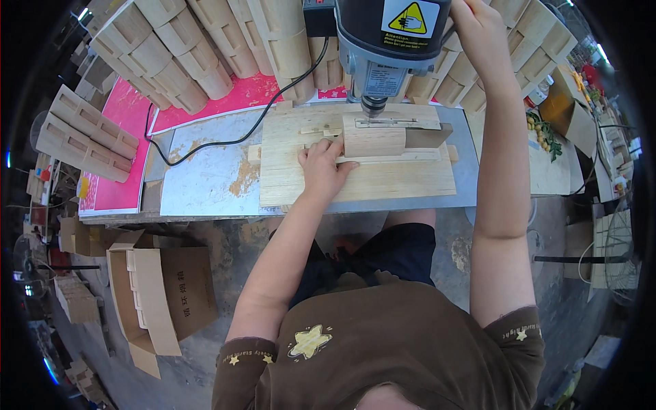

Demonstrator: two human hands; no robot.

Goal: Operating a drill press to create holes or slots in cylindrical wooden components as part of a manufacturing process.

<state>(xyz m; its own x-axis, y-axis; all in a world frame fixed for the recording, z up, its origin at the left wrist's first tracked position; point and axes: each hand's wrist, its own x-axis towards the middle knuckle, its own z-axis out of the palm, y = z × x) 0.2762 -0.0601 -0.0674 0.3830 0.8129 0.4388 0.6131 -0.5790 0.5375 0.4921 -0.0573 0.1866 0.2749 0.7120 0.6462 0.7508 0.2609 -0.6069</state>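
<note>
- The left hand [321,167] lies flat on the wooden jig board [355,181]. Its fingers [328,147] are stretched out against the left face of a pale wooden block [374,140], pressing rather than closing round it.
- The wooden block stands on the jig board directly under the drill press head [386,41], between a thin guide strip and a darker wooden stop [429,135] on its right.
- The right hand [478,27] is raised beside the drill press head at the top edge. Whether its fingers close on a feed lever cannot be told; the hand is partly cut off and no lever shows.
- The chuck [373,104] sits just above the wooden block's top. The bit itself is too small to make out, and contact with the wood cannot be confirmed.
- Judgement on progress: the block appears seated and braced for drilling. No finished hole is visible from this angle, so the cut seems not yet done or only beginning.
- Many similar pale wooden pieces [198,48] are stacked behind the tabletop [205,178]. Whether they are drilled cannot be seen.
- Sawdust lies on the tabletop, and a black cable [232,140] crosses it.
- An open cardboard box [160,294] stands on the floor at lower left; its contents are unclear.
</note>
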